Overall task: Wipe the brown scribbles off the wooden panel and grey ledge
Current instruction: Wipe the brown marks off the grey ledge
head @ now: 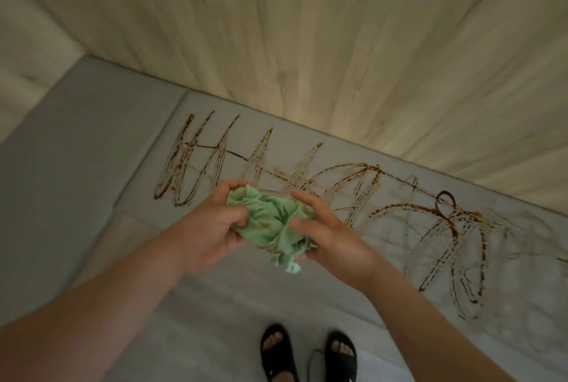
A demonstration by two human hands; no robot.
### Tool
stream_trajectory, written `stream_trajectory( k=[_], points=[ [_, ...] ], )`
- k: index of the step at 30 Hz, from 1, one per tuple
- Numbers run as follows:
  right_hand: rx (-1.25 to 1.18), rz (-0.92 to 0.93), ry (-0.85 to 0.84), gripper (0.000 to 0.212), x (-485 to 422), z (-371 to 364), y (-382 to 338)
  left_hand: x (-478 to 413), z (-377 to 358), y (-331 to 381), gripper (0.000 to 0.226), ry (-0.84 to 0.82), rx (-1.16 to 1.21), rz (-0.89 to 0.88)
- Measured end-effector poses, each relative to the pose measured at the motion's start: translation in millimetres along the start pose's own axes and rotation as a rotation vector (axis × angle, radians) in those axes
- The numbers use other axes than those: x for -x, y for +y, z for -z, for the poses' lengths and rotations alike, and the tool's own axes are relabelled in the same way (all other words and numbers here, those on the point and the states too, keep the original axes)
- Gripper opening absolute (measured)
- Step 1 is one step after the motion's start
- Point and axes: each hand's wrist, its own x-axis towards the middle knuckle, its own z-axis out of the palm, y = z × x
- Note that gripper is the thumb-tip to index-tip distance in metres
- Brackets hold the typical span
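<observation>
- The brown scribbles [372,180] are all over the top of the long grey stone ledge [292,143].
- On the left side of the ledge they go up and down in tall zigzags.
- On the right side they turn into big loops and crossing lines, with some thick dark bits.
- The ledge runs slanted across the picture, from the upper left down to the right.
- Behind the ledge stands the pale wooden panel [338,28], touching the ledge's back edge.
- The panel has only a few thin, faint brown marks, low down near the middle.
- A warm light glows on the panel just above the ledge.
- A crumpled light green cloth [273,228] is held up in front of the ledge, near the middle of the picture.
- The cloth hides part of the scribbles behind it.
- It looks a little dirty and brown near its lower part.
- The left hand [212,228] grips the left side of the cloth, with its fingers and thumb curled around it.
- The right hand [329,237] holds the right side of the cloth, with its fingers bent onto it.
- Both bare arms reach in from the bottom corners.
- A small tail of cloth hangs down between the two hands.
- Down below, two feet in black sandals [276,351] stand on the pale floor [199,320].
</observation>
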Motion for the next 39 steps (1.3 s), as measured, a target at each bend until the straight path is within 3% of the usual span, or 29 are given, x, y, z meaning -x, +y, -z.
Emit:
stream_trajectory(
  k=[3, 6, 9, 11, 15, 18, 21, 25, 32, 35, 39],
  points=[
    [0.245, 0.063, -0.053, 0.062, -13.5, -2.6, -10.8, -0.8, 6.4, 6.1, 0.066, -0.001, 0.062, 0.004],
    [0.358, 0.121, 0.004, 0.053, -24.0, -4.4, -26.3, 1.8, 10.8, 16.7, 0.048, 0.006, -0.017, 0.000],
    [0.393, 0.173, 0.032, 0.051, -31.5, -8.3, -42.3, 9.5, 17.7, 34.8, 0.027, 0.102, -0.700, -0.102],
    [0.410, 0.184, 0.026, 0.050, -34.6, -17.0, -46.4, 12.3, 19.6, 41.4, 0.028, 0.104, -0.975, -0.125],
    [0.441, 0.215, 0.034, 0.046, -60.8, -48.0, -63.1, 8.9, 35.8, 77.7, 0.048, 0.084, -0.966, -0.054],
    [0.404, 0.222, 0.074, 0.042, -81.6, -67.7, -70.8, -5.5, 59.8, 103.0, 0.042, 0.098, -0.933, -0.056],
    [0.386, 0.196, 0.089, 0.037, -108.2, -92.1, -75.7, -21.2, 94.7, 124.7, 0.034, 0.067, -0.713, -0.058],
    [0.283, 0.204, 0.053, 0.052, -156.5, -144.9, -65.1, -43.6, 153.3, 142.3, 0.030, -0.032, -0.425, -0.060],
    [0.352, 0.225, 0.362, 0.032, -233.9, -224.7, -44.0, -75.7, 258.2, 147.7, 0.028, -0.072, -0.300, 0.003],
    [0.311, 0.233, 0.393, 0.030, -256.2, -237.1, -37.1, -89.0, 286.5, 144.3, 0.030, -0.105, -0.408, -0.030],
    [0.493, 0.192, 0.367, 0.027, -280.3, -236.9, -21.5, -110.2, 309.5, 135.2, 0.032, -0.197, -1.079, -0.190]
  ],
)
